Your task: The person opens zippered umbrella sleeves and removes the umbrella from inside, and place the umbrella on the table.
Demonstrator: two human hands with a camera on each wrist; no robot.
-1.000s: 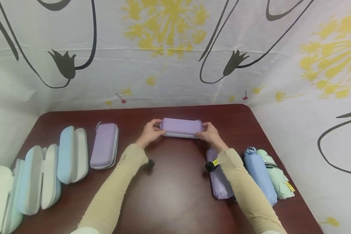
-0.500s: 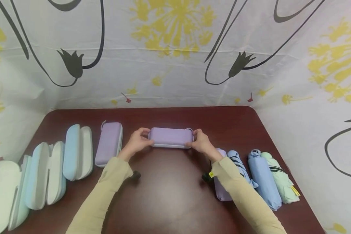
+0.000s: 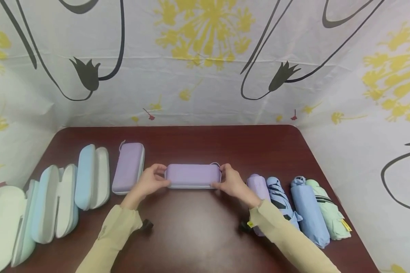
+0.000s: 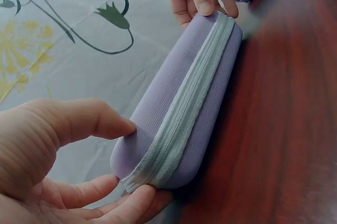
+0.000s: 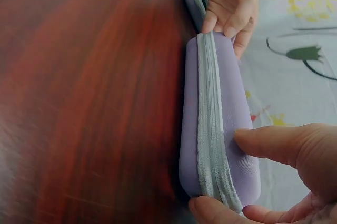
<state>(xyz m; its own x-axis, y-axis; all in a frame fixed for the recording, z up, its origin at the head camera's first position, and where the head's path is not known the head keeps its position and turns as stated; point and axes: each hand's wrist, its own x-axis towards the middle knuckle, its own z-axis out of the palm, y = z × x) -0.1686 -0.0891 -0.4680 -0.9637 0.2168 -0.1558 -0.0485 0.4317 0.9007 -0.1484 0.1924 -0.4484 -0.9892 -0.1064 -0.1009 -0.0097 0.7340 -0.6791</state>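
A purple zippered hard case (image 3: 193,176) lies lengthwise across the middle of the table, its lid zipped. My left hand (image 3: 152,179) grips its left end, the thumb on the near side and the fingers behind. At the other end my right hand (image 3: 231,182) holds it in the same way, close to the small loop. In the left wrist view the pale grey zipper (image 4: 184,103) runs along the side of the case, with the left thumb pressing the purple shell. The right wrist view shows the right thumb on the shell and a fingertip by the zipper (image 5: 212,113).
To the left stand another purple case (image 3: 128,167), two light blue cases (image 3: 84,178) (image 3: 42,204) lying open and a pale green open case (image 3: 3,223). Folded umbrellas lie at right: purple (image 3: 258,186), patterned blue (image 3: 281,197), plain blue (image 3: 309,212) and mint green (image 3: 329,212).
Both hands have brought the purple case from the back of the table toward me and a little left. The head view has shifted slightly, and the patterned blue umbrella has come into sight.
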